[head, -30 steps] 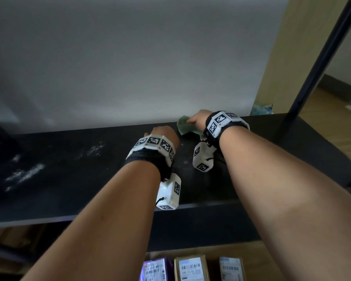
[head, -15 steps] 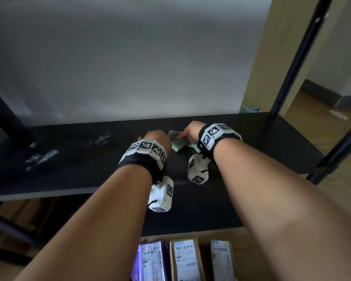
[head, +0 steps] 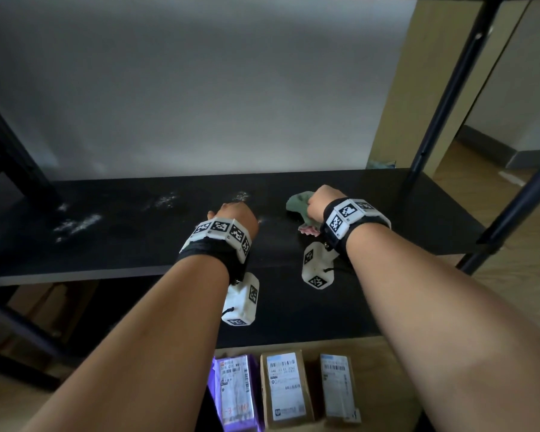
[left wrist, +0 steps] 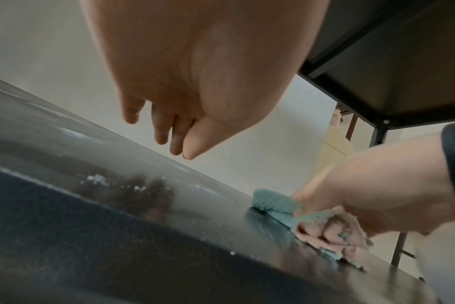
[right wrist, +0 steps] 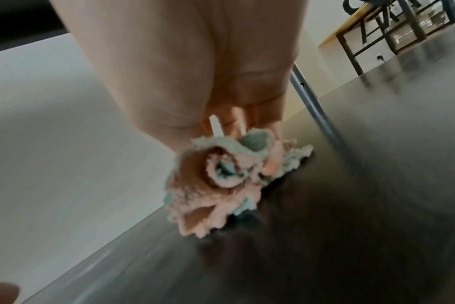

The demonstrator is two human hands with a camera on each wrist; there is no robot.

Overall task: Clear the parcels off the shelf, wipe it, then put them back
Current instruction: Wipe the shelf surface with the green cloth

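Three parcels lie side by side on the floor below the black shelf: one purple parcel and two brown ones, the middle parcel and the right parcel. The right hand has its fingers curled round one crumpled green-and-pink cloth that touches the shelf top, while the left hand hangs just above the shelf holding nothing, its fingers loosely bent and close together. Several white dusty smears, perhaps four, though the dim view makes the count uncertain, mark the shelf to the left of the hands.
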